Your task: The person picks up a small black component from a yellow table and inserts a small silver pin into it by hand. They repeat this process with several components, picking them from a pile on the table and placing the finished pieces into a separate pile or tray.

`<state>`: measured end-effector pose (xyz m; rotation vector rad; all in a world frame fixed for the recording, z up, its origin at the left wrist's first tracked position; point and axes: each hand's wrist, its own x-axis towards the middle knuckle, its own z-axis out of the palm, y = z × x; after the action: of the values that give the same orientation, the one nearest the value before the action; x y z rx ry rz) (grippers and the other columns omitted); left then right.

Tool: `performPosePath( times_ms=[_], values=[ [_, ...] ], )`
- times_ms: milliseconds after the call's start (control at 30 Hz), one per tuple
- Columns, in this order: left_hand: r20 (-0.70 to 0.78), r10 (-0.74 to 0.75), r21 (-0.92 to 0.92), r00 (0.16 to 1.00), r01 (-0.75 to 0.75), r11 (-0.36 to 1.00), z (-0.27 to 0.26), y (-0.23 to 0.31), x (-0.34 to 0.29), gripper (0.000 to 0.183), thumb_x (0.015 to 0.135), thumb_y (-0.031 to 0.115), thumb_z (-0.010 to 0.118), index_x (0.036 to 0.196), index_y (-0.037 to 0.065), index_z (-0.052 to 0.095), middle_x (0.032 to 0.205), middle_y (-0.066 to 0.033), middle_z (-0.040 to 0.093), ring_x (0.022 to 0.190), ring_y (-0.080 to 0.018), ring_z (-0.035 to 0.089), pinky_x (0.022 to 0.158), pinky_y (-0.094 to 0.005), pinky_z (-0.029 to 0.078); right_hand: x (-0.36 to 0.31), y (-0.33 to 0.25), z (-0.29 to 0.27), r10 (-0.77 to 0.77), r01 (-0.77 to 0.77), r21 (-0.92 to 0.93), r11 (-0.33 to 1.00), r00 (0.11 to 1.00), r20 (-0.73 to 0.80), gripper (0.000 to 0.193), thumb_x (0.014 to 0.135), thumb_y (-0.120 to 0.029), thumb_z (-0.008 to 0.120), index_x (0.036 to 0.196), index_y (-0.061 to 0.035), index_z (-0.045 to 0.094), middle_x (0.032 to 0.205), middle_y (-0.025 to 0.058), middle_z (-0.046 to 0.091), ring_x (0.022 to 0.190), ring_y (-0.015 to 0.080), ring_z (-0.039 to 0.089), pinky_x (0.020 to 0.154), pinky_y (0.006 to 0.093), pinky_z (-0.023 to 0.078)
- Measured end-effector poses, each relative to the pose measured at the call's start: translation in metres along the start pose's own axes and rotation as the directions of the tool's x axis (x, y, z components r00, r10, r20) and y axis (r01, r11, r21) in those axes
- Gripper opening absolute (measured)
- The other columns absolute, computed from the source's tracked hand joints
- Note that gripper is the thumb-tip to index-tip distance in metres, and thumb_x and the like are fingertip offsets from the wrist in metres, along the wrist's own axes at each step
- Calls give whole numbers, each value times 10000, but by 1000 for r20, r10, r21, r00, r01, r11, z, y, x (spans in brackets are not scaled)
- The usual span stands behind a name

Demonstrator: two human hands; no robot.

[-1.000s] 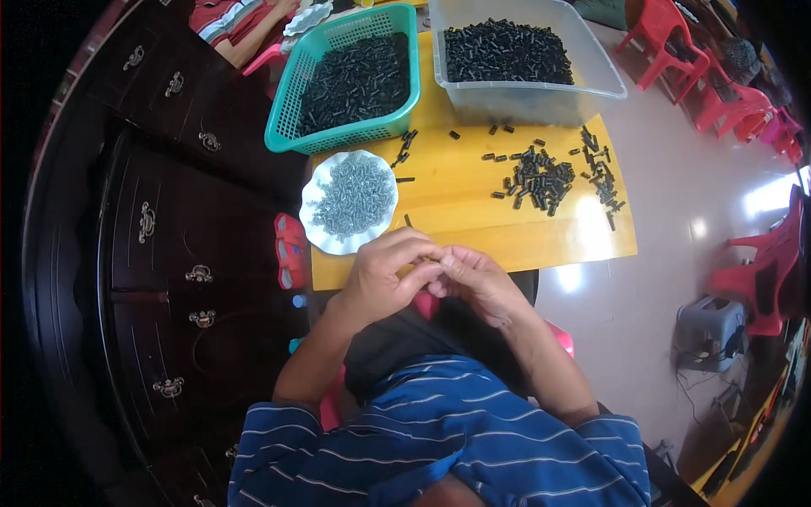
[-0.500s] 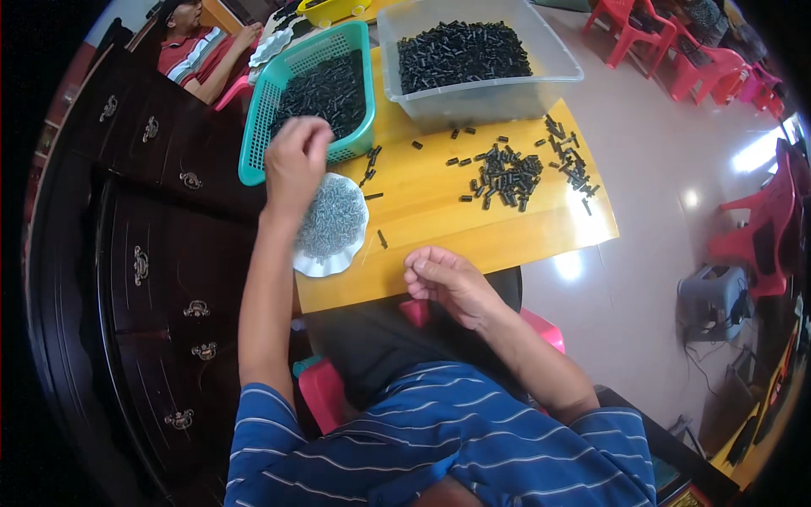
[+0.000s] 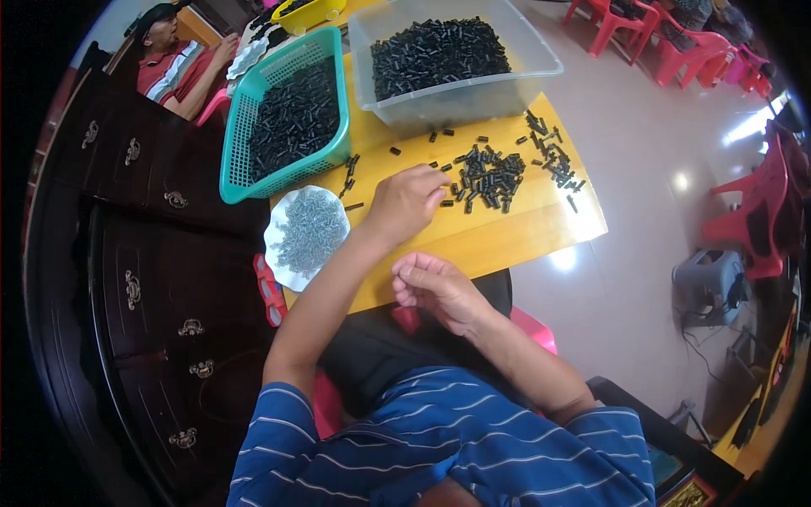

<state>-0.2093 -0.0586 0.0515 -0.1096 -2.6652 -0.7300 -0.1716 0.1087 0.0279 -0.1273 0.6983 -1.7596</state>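
My left hand (image 3: 409, 204) is over the table at the left edge of a pile of short black tubular pieces (image 3: 494, 176). Its fingers curve toward the pile, and a small gap shows between thumb and forefinger. Nearer my body, my right hand (image 3: 435, 287) is closed at the table's front edge, thumb pressed to the fingers; whatever it may hold is too small to make out. Left of my left forearm stands a white scalloped dish (image 3: 281, 269) full of small clear or silvery pieces. Several loose black pieces (image 3: 350, 171) lie between the dish and the pile.
A green mesh basket (image 3: 343, 127) and a translucent plastic bin (image 3: 456, 103), both with black pieces, stand along the yellow table's (image 3: 515, 245) far side. More black pieces (image 3: 553, 152) lie right. Dark drawers (image 3: 160, 287) flank the left; another person (image 3: 182, 72) sits far left.
My left hand has moved from over the green basket rightward and nearer, to the edge of the black pile. My right hand stays closed in nearly the same place. The view has shifted slightly.
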Motion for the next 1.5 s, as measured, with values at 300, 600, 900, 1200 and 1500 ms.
performPosePath(
  times_ms=[300, 600, 900, 1200, 1500],
  values=[
    [55, -56, 70, 997, 52, 996, 35, -13, 35, 129, 867, 123, 661, 962, 82, 738, 916, -106, 697, 847, -338, 681, 755, -448, 546, 0, 1, -4, -18, 18, 36, 999, 1000, 9, 165, 1018, -225, 617, 1105, -86, 636, 917, -3, 666, 805, 69, 631, 742, 213, 510],
    [96, -61, 125, 994, 49, 991, 37, -9, 42, 148, 844, 132, 662, 962, 93, 742, 901, -91, 686, 854, -320, 678, 761, -436, 546, 0, -1, -2, -10, 10, 24, 1000, 1000, -1, 176, 1018, -230, 617, 1108, -81, 638, 920, -3, 660, 810, 69, 629, 743, 208, 511],
    [45, -53, 145, 998, 46, 988, 45, -3, 47, 143, 837, 125, 642, 936, 107, 743, 885, -96, 669, 871, -315, 671, 767, -443, 538, 1, -3, -2, -26, 26, -6, 1000, 999, -25, 173, 1003, -224, 629, 1099, -81, 639, 909, -5, 656, 779, 69, 624, 734, 211, 520],
    [48, -60, 143, 997, 53, 988, 45, 0, 45, 139, 853, 155, 617, 884, 121, 748, 902, -103, 683, 873, -331, 677, 766, -448, 544, 12, 13, -9, -73, 73, 8, 997, 996, 42, 135, 1007, -216, 617, 1073, -99, 633, 869, -23, 652, 734, 58, 608, 646, 199, 488],
    [-29, 22, 163, 999, -17, 987, 54, -3, 47, 81, 844, 126, 639, 827, 74, 698, 861, -140, 673, 815, -359, 667, 732, -471, 537, 9, 7, -11, -57, 59, -44, 997, 997, 56, 185, 1003, -273, 633, 1092, -113, 606, 889, -31, 621, 774, 78, 580, 706, 216, 462]
  ],
)
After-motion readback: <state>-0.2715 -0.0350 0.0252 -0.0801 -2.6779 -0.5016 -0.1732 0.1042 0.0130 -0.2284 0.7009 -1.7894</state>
